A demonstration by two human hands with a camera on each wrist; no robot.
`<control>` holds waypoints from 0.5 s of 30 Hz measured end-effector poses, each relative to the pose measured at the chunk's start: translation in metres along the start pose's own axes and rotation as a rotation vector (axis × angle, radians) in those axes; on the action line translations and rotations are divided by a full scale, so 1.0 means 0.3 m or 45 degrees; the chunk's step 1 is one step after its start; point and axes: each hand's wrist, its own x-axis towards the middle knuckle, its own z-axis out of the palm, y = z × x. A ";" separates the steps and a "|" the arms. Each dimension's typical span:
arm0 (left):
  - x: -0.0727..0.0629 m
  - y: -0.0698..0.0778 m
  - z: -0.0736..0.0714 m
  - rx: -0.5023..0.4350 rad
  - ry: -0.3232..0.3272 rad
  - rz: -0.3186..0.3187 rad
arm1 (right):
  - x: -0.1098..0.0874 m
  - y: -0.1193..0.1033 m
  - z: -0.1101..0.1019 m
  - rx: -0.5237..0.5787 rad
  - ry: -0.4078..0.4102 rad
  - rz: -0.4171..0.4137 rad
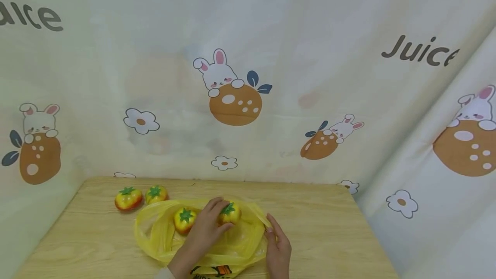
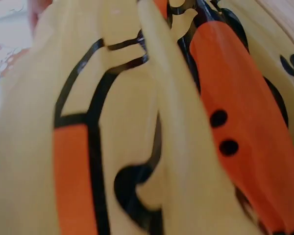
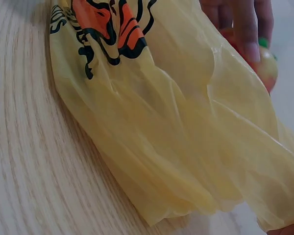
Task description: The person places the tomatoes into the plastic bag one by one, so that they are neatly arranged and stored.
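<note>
A table (image 1: 321,236) with a pale wooden top and fine grain carries everything here; its far edge and both sides show in the head view, while its near edge falls outside it. A yellow plastic bag (image 1: 242,244) lies across the middle, its mouth spread wide and its thin walls creased, with black and orange print on the side toward the near edge. Beyond its left end, near the far left corner of the table, two rounded yellow-and-red fruits sit directly on the wood: a left fruit (image 1: 128,200) and, just beside it, a right fruit (image 1: 156,195), both with green leafy tops.
</note>
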 end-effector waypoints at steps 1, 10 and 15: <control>0.004 0.003 0.007 0.002 -0.012 0.002 | 0.001 -0.002 0.001 -0.002 0.002 -0.001; 0.035 0.006 0.079 0.078 -0.064 0.054 | 0.006 -0.012 0.000 -0.012 0.006 -0.017; 0.032 0.001 0.111 0.242 -0.018 0.173 | 0.002 -0.010 0.001 -0.027 0.006 -0.021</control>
